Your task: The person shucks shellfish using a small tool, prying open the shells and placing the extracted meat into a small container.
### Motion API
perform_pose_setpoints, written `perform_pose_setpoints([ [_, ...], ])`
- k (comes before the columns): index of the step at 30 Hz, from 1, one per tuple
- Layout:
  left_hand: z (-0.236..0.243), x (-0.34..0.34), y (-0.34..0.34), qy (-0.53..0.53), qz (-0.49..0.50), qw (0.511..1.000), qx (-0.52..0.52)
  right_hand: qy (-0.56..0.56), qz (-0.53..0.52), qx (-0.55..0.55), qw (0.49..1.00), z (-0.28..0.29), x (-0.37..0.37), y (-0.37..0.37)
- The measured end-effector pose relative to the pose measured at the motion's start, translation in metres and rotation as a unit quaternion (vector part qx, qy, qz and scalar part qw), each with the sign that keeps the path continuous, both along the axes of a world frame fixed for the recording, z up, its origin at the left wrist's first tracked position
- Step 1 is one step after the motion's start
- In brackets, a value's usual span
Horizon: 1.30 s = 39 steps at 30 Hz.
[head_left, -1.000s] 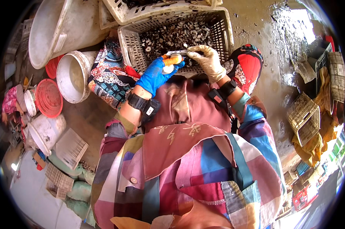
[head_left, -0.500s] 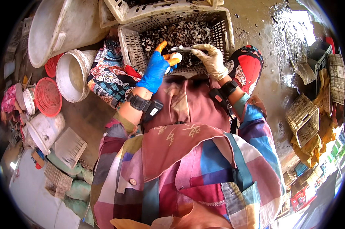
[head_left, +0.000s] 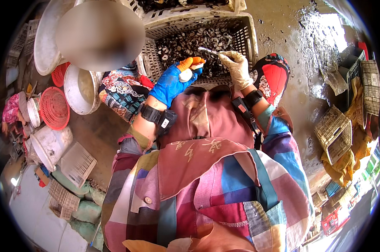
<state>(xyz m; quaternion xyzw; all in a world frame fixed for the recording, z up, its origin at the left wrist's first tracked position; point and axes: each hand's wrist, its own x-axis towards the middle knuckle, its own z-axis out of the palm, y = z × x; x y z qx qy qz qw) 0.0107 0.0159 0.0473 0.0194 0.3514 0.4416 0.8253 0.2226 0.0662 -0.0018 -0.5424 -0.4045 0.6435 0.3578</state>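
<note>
My left hand [head_left: 173, 82], in a blue glove with orange finger covers, is closed around pale, rounded pieces that look like white mushrooms [head_left: 185, 75]. One rests in the palm, and another pale piece shows at the fingertips. In my right hand [head_left: 236, 69], which wears a whitish glove, is a small knife [head_left: 207, 51], its blade pointing left toward the left hand without touching it. Both hands are over the near part of a dirty white slotted crate [head_left: 253, 38]. Dark and white cut bits [head_left: 190, 44] cover its bottom.
Another crate [head_left: 194, 11] adjoins the far side. At left are white tubs [head_left: 78, 90] and red baskets [head_left: 54, 108]; a blurred oval hides part of that area. Wet muddy floor [head_left: 290, 75] and stacked crates [head_left: 333, 132] lie to the right.
My left fingers have curled in around the pale pieces; the forefinger no longer points out. The knife has moved slightly right, away from them. A blurred oval has appeared at upper left.
</note>
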Motion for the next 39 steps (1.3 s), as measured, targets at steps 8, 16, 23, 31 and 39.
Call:
perform_pose_setpoints([
  [8,-0.014,0.006,-0.001,-0.111,0.092,0.988,-0.061,-0.073,0.038,0.274,0.958,0.035,-0.022,-0.013],
  [16,-0.013,0.012,-0.003,-0.041,0.083,0.993,-0.076,-0.084,-0.008,0.143,0.986,0.003,0.006,0.001],
  [23,-0.013,0.007,-0.002,0.018,0.007,0.999,-0.037,-0.029,0.026,0.081,0.996,0.016,-0.004,-0.001],
  [31,-0.009,0.009,-0.004,0.018,0.018,0.999,-0.036,0.016,0.037,0.075,0.996,0.015,-0.009,-0.008],
  [39,-0.009,0.004,-0.001,0.082,-0.042,0.996,-0.009,0.097,0.046,0.035,0.994,0.009,-0.011,-0.007],
])
